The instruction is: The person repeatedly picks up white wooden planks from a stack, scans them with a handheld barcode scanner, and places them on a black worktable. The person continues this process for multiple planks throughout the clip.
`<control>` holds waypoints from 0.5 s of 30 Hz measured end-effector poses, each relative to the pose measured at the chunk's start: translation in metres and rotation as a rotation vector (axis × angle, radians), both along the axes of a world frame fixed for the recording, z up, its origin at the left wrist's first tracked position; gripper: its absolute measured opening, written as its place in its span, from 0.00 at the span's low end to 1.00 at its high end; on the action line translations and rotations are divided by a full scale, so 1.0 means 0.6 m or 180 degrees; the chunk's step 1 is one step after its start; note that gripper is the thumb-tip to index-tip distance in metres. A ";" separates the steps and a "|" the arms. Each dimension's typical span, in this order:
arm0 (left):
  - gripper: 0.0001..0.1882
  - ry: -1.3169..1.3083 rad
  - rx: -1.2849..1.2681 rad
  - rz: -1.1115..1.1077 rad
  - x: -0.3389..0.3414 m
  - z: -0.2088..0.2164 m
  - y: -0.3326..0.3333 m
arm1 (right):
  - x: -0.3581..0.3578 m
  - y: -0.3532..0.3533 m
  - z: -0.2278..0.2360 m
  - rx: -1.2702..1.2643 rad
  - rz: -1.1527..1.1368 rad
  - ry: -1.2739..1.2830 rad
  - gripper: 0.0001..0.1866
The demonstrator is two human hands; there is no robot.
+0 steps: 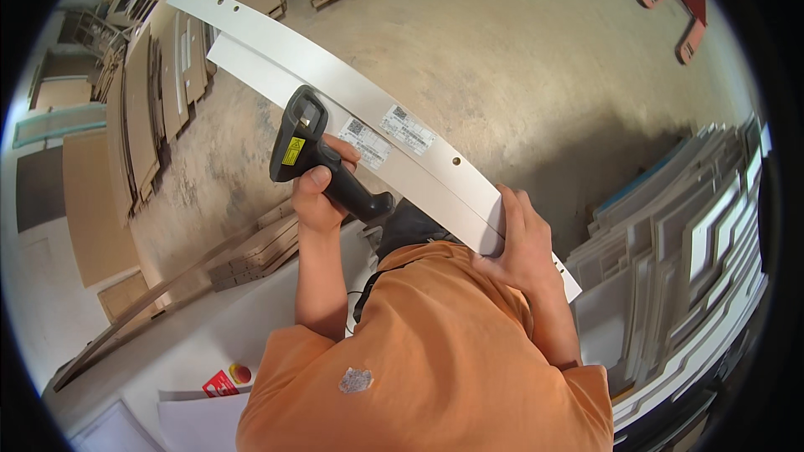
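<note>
Left hand (318, 201) around scanner (312, 156), right hand (528, 244) around edges of white panels (466, 184) — wide floor (519, 50) beyond

Scanner (310, 136) in left grip (316, 201): black, yellow sticker (293, 151). Boards (360, 92) in right grip (528, 244): white, dark round holes; paper labels (408, 128) white, black square-code pattern. Shirt (435, 326) below both grips: plain orange.
</note>
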State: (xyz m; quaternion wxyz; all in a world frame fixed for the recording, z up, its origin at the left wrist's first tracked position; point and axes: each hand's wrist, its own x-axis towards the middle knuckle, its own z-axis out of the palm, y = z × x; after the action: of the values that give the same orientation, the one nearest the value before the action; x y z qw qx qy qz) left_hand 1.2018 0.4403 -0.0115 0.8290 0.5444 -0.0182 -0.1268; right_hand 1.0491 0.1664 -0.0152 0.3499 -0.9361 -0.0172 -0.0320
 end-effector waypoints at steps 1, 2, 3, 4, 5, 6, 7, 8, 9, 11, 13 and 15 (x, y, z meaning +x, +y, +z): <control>0.30 -0.0330 0.0143 0.0093 0.048 -0.015 0.001 | 0.055 -0.001 -0.007 -0.0007 0.0060 0.0057 0.47; 0.30 -0.0300 0.0116 0.0143 0.098 -0.027 0.013 | 0.113 0.002 -0.016 -0.0024 0.0138 0.0030 0.47; 0.30 -0.0281 0.0087 0.0179 0.149 -0.038 0.025 | 0.170 0.005 -0.025 -0.0039 0.0201 -0.0007 0.46; 0.30 -0.0320 0.0085 0.0195 0.208 -0.045 0.042 | 0.233 0.013 -0.039 -0.0027 0.0244 -0.0102 0.45; 0.30 -0.0375 0.0083 0.0234 0.256 -0.057 0.051 | 0.284 0.014 -0.045 -0.0025 0.0316 0.0018 0.45; 0.29 -0.0366 0.0078 0.0239 0.307 -0.066 0.062 | 0.339 0.020 -0.054 -0.0072 0.0351 -0.0042 0.45; 0.29 -0.0356 0.0055 0.0239 0.359 -0.073 0.073 | 0.395 0.026 -0.061 -0.0120 0.0382 -0.0087 0.45; 0.29 -0.0340 0.0042 0.0239 0.405 -0.076 0.082 | 0.445 0.033 -0.063 -0.0170 0.0410 -0.0121 0.45; 0.28 -0.0229 0.0130 0.0426 0.444 -0.075 0.087 | 0.490 0.041 -0.060 -0.0183 0.0393 -0.0048 0.46; 0.28 -0.0171 0.0181 0.0369 0.518 -0.058 0.103 | 0.563 0.056 -0.043 -0.0089 0.0413 0.0092 0.47; 0.23 -0.0220 -0.0142 -0.0039 0.601 -0.045 0.108 | 0.624 0.063 -0.029 -0.0080 0.0297 0.0226 0.47; 0.20 0.0081 0.0262 0.0244 0.660 -0.046 0.099 | 0.673 0.064 -0.029 0.0086 0.0298 0.0416 0.48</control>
State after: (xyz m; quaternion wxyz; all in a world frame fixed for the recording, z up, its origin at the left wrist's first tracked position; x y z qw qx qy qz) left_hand 1.5980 0.4997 -0.0392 0.8103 0.5767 0.0184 -0.1025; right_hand 1.4530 0.2049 -0.0328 0.3639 -0.9296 -0.0377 0.0453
